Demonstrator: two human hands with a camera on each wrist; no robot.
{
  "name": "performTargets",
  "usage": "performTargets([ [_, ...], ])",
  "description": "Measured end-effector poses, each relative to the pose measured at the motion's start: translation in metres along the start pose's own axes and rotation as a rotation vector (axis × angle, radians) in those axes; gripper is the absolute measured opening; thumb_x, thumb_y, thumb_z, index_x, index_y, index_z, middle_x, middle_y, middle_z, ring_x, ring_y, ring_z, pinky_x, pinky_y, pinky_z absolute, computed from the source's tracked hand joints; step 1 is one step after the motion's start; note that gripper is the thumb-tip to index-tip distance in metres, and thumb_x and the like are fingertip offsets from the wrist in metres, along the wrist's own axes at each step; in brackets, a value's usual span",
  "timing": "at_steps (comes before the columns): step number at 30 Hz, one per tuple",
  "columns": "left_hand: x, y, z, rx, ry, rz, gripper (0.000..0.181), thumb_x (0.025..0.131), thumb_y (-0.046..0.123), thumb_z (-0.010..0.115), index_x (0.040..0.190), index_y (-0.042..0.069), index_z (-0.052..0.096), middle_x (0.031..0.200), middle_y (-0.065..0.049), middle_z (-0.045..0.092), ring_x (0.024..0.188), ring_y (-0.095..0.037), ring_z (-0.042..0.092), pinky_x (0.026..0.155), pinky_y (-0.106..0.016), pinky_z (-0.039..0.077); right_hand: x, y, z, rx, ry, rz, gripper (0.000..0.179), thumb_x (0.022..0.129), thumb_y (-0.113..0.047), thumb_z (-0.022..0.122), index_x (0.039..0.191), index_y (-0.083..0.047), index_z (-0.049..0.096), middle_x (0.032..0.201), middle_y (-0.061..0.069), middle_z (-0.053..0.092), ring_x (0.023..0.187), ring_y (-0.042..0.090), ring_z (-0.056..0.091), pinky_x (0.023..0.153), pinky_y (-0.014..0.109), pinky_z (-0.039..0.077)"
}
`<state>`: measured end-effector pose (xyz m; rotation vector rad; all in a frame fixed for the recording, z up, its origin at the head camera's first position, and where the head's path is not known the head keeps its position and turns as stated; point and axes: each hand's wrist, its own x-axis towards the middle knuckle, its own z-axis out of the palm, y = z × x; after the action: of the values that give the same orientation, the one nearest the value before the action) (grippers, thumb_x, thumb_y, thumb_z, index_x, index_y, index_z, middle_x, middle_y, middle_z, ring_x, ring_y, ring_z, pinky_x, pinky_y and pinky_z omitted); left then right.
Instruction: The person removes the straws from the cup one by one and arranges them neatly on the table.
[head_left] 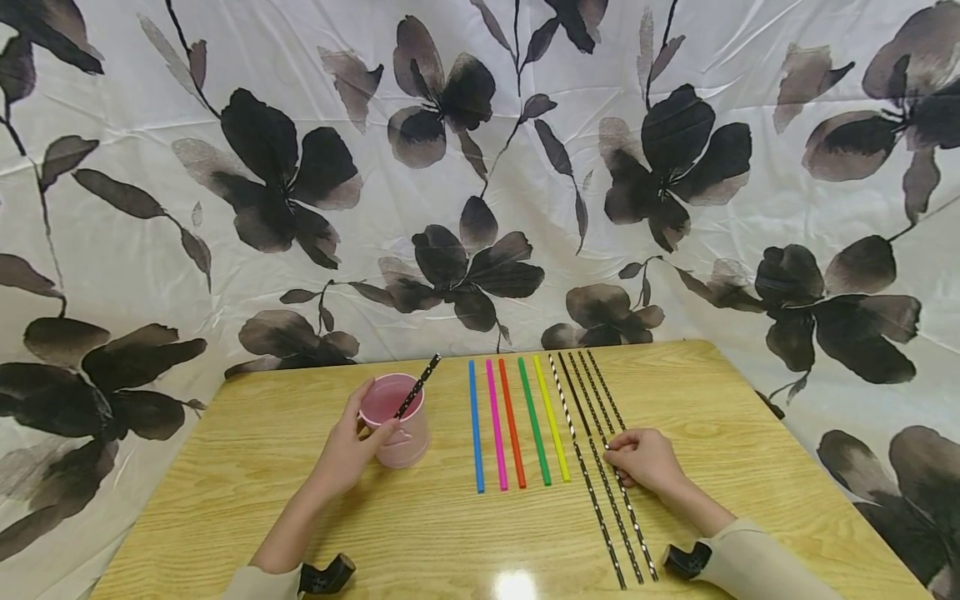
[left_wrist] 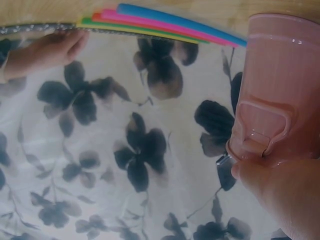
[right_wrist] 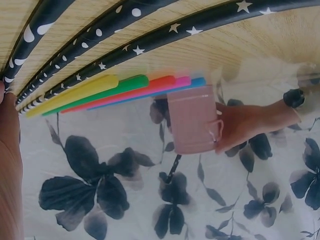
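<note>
My left hand [head_left: 348, 446] grips a pink cup [head_left: 405, 450] by its rim, the thumb at the front and the fingers round the left side. A black patterned straw [head_left: 420, 383] leans inside that cup and sticks out over the rim. My right hand [head_left: 647, 460] pinches the rightmost front straw [head_left: 636, 533], black with light marks, near its far end; it lies along the table. Beside it lie more black patterned straws [head_left: 592, 492], in a front and a back row. The right fingertips are partly hidden.
Blue [head_left: 476, 425], pink [head_left: 496, 425], red [head_left: 512, 425], green [head_left: 534, 421] and yellow [head_left: 552, 421] straws lie side by side between the hands. The wooden table [head_left: 420, 533] ends at a floral cloth [head_left: 337, 67] hanging behind it.
</note>
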<state>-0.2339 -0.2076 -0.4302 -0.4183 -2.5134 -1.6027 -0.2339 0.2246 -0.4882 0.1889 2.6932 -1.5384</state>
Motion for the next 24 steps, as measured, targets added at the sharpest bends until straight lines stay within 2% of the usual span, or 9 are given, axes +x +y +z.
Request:
performTargets([
  [16, -0.002, 0.003, -0.001, 0.01, -0.009, -0.006, 0.074, 0.085, 0.032, 0.058, 0.141, 0.01, 0.014, 0.134, -0.022, 0.029, 0.121, -0.037, 0.032, 0.094, -0.049, 0.031, -0.001, 0.0, 0.0, 0.025, 0.012, 0.009, 0.016, 0.073, -0.013, 0.07, 0.083, -0.002, 0.064, 0.063, 0.008, 0.06, 0.049, 0.019, 0.056, 0.042, 0.029, 0.049],
  [20, -0.002, 0.002, -0.001, 0.005, -0.008, -0.005, 0.074, 0.085, 0.031, 0.058, 0.141, 0.01, 0.014, 0.133, -0.022, 0.03, 0.12, -0.038, 0.032, 0.094, -0.049, 0.031, -0.003, -0.008, -0.004, 0.096, 0.003, 0.019, 0.015, 0.077, -0.015, 0.068, 0.085, -0.002, 0.064, 0.064, 0.013, 0.059, 0.048, 0.022, 0.055, 0.042, 0.032, 0.049],
  [24, -0.001, 0.0, -0.001, -0.001, -0.006, -0.004, 0.074, 0.085, 0.03, 0.059, 0.141, 0.012, 0.015, 0.133, -0.022, 0.03, 0.12, -0.038, 0.032, 0.094, -0.049, 0.031, -0.002, -0.027, -0.003, 0.139, -0.015, -0.027, 0.018, 0.08, -0.017, 0.065, 0.088, -0.001, 0.064, 0.064, 0.021, 0.057, 0.049, 0.029, 0.053, 0.043, 0.036, 0.047],
])
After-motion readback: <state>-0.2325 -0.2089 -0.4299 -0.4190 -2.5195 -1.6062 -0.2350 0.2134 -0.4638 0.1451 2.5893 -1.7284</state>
